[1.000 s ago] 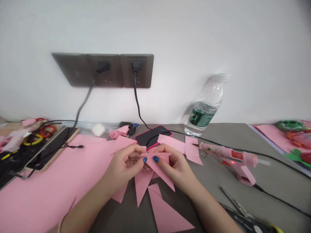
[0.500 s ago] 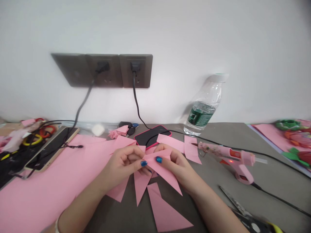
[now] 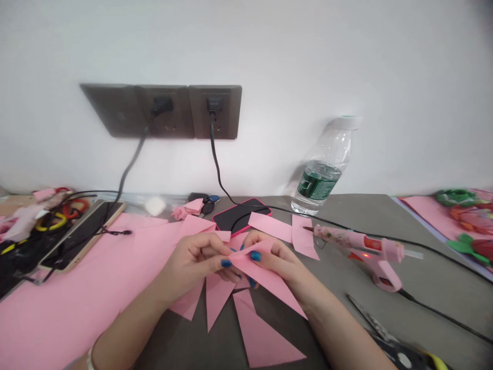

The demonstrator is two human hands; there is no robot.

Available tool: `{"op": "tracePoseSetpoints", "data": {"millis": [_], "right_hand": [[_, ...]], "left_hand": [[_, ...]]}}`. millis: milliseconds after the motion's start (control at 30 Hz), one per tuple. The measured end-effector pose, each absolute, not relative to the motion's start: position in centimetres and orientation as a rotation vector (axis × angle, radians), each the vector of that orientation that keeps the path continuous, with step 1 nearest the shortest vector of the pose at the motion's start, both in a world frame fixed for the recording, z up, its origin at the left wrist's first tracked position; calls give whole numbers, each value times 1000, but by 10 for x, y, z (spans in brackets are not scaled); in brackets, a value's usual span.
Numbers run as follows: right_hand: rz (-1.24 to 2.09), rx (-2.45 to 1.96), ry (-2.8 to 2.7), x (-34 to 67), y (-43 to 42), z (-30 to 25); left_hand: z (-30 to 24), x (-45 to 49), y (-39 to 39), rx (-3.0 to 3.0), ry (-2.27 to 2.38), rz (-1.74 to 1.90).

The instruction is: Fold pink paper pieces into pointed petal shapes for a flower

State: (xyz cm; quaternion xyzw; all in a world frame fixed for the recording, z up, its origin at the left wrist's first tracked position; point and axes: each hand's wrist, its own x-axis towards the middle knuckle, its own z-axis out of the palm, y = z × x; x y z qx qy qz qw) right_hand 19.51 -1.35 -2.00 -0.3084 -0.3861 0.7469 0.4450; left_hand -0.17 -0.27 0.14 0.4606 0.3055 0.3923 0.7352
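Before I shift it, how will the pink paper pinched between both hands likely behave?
The pink paper probably weighs little, being a thin sheet. Its free end stretches straight out from the right hand, suggesting some stiffness. It likely creases easily: it appears folded where pinched.

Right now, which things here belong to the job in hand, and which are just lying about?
Belongs:
pink paper piece, held between left hand and right hand
probably the loose pink cutout, glue gun and scissors

Apparently just lying about:
water bottle
pink-edged device
cream-edged phone

Grey table [image 3: 358, 210]: pink paper [image 3: 115, 272], scissors [image 3: 391, 347]
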Motion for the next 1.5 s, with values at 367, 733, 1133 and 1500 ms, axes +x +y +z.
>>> {"op": "tracePoseSetpoints", "data": {"millis": [367,733,1133,1500], "right_hand": [[1873,-740,-921,194,-14,-23],[1853,-706,-965,195,-16,-8],[1348,-682,-1342,198,-13,-21],[832,-736,-1764,196,-19,-15]], "left_hand": [[2,-2,-4,992,670,848],[-1,-3,-3,1035,666,863],[4,-16,-2,1545,781,839],[-6,3,-5,1451,877,679]]}}
